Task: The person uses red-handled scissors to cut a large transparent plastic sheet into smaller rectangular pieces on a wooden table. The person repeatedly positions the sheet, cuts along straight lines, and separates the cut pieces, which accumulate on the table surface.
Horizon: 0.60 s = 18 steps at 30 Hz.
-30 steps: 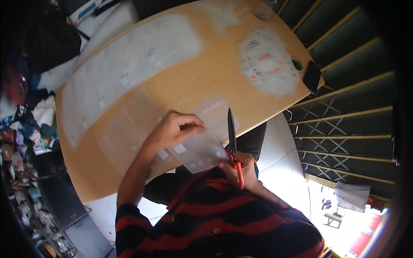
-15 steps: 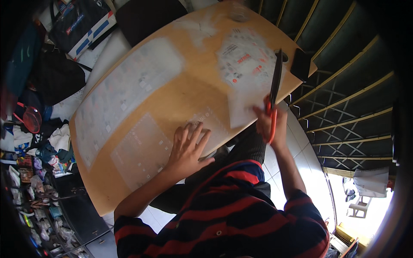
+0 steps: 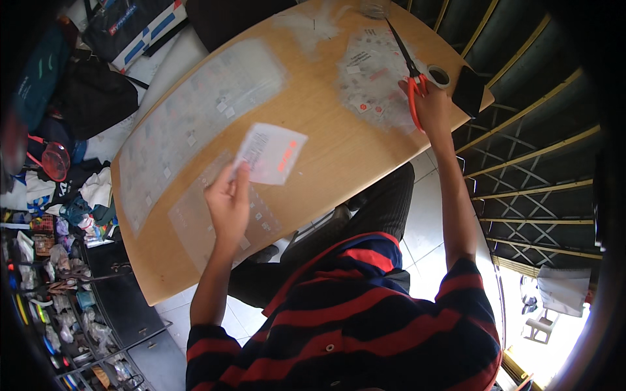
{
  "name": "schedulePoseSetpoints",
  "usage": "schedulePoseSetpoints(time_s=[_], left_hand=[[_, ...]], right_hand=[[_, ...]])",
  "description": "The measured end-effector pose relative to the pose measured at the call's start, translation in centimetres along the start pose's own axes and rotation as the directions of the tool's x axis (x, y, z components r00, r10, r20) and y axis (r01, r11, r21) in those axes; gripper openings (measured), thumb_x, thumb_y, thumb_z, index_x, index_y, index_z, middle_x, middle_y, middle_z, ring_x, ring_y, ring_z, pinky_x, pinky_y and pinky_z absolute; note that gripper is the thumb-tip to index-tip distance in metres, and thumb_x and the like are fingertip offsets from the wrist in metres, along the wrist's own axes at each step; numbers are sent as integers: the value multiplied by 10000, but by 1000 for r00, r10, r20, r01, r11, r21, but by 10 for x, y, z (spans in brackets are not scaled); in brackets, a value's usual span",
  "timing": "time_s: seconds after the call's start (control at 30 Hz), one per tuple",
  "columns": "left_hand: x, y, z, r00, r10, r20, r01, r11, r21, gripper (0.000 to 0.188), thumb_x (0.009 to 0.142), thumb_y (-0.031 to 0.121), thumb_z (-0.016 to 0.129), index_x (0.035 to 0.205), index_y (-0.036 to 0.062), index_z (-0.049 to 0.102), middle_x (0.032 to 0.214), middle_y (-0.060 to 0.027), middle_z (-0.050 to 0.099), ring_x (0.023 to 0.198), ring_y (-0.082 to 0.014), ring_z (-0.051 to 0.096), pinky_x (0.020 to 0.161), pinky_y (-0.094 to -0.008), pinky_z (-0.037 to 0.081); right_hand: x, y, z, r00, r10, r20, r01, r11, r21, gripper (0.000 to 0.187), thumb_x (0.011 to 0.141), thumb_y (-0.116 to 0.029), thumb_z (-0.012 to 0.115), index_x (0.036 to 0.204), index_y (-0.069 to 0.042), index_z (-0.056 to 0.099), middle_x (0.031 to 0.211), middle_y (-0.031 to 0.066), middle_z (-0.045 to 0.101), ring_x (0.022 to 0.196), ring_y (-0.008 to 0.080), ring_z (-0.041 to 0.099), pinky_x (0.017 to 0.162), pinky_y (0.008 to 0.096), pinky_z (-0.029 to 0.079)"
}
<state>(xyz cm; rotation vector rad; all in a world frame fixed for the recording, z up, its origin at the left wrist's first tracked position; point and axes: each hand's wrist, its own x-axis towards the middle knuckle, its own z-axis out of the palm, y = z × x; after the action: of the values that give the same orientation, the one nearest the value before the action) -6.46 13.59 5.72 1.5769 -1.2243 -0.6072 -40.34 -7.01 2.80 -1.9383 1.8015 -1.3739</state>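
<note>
My left hand (image 3: 228, 203) pinches a small whitish piece of plastic film (image 3: 274, 155) with orange and dark print, held above the table. In my right hand (image 3: 435, 111) is a pair of scissors (image 3: 404, 52) with orange-red handles and dark blades, pointing toward the far side of the table. Just beyond that hand lies a loose pile of printed clear plastic pieces (image 3: 373, 81). A printed clear plastic sheet (image 3: 202, 218) lies flat near my left forearm. Along the far left of the tabletop is a long stack of similar film (image 3: 189, 114).
The wooden table (image 3: 319, 124) has a roll of tape (image 3: 439, 77) and a flat black object (image 3: 468, 92) at its right end. A folding metal gate (image 3: 535, 163) stands to the right. Crowded shelves (image 3: 65, 293) and bags (image 3: 98, 111) are at the left.
My left hand, earlier spread over film near the front edge, now holds a small piece up. My right hand has moved farther over the table with the scissors.
</note>
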Motion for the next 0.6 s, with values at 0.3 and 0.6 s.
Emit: schedulePoseSetpoints(time_s=[0.3,0.6], left_hand=[[28,29,41,985,-105,136,162,834,-528,304,985,175,586,1174,-62,605,1048,-138,674,803,-205,675,696,-338,550],[61,48,95,954,-21,298,154,889,-432,288,972,168,603,1119,-78,629,984,-122,678,768,-185,679,676,-288,555]], right_hand=[[-96,-76,-42,712,190,676,-635,586,504,261,844,-244,741,955,-8,729,707,-6,643,472,37,457,443,208,366],[-113,-88,-32,719,324,615,-694,365,620,161,889,-152,680,862,-19,594,721,24,652,445,32,458,394,202,335]])
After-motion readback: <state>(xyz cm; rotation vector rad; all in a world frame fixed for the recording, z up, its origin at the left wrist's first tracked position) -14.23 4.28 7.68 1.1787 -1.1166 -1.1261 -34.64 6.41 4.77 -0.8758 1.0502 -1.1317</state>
